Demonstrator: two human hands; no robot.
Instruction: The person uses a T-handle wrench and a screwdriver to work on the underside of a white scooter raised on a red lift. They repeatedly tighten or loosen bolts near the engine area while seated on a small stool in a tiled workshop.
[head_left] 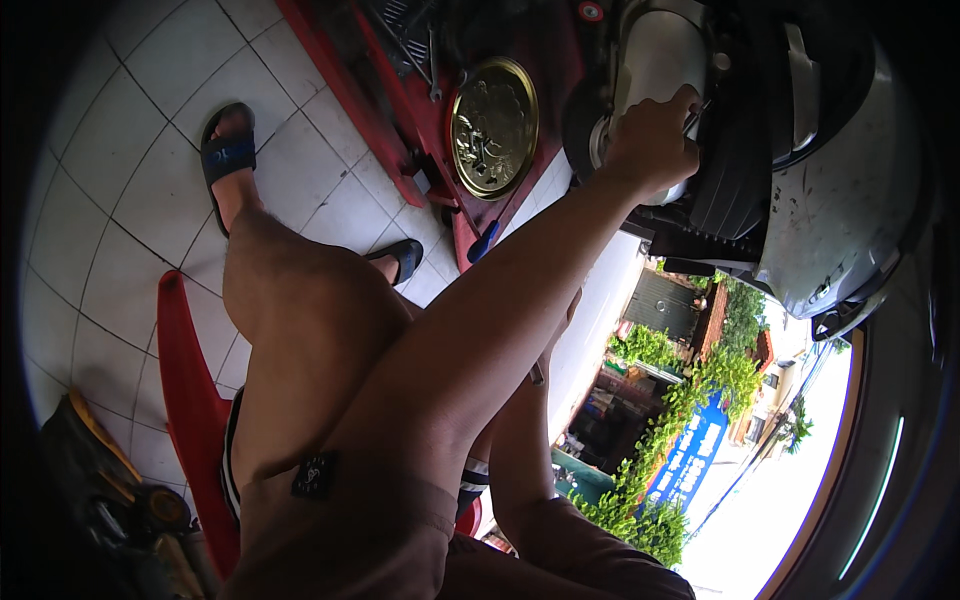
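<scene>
My left hand (650, 150) reaches to the upper right, against the side of a scooter (840, 200) with grey body panels. Its fingers are curled beside a silver metal cover (660, 60) and above the black tyre (735, 190). Whatever they grip is too small and dark to make out. My left forearm crosses in front of my right hand (572, 306), leaving only a sliver of it visible. A short metal piece (538, 375) shows near the right wrist; whether that hand holds it is hidden.
A round gold tray (458, 130) with small metal parts lies on a red metal stand (400, 150). Wrenches (434, 70) lie beyond it, a blue handle (484, 241) at its near edge. A red plastic seat (190, 370) is at left, yellow-black equipment (110, 460) at lower left.
</scene>
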